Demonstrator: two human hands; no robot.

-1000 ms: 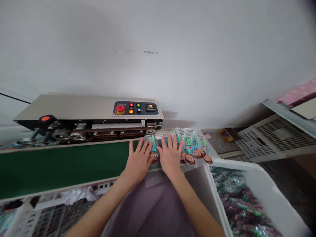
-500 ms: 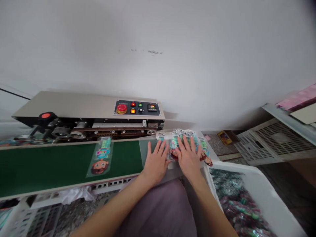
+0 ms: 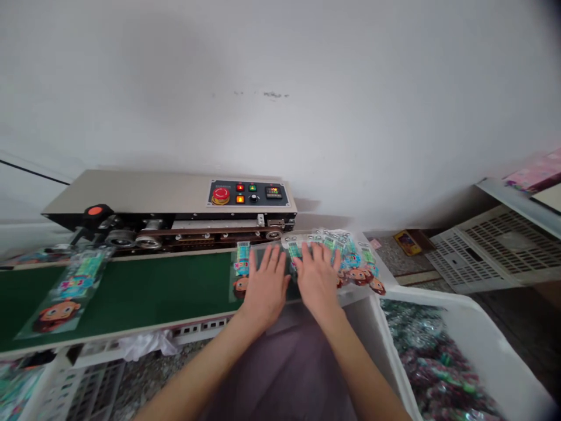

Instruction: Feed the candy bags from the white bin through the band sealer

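Note:
My left hand (image 3: 265, 286) lies flat with fingers spread at the right end of the green conveyor belt (image 3: 144, 289), beside a clear cartoon-printed packet (image 3: 241, 270) resting on the belt. My right hand (image 3: 316, 276) is also flat and spread, pressing on a fanned row of similar packets (image 3: 357, 263) at the belt's right end. Another packet (image 3: 61, 295) lies far left on the belt. Behind the belt stands the sealing machine (image 3: 144, 202) with its control panel (image 3: 248, 193).
A white bin (image 3: 460, 327) full of small wrapped items sits at lower right. White slatted crates (image 3: 486, 245) stand at right on the floor. A white crate (image 3: 74, 386) sits below the belt at left. A wall rises behind the machine.
The packet that was mid-belt has travelled to the far left. Both hands shifted slightly left and a new packet now lies on the belt by my left hand.

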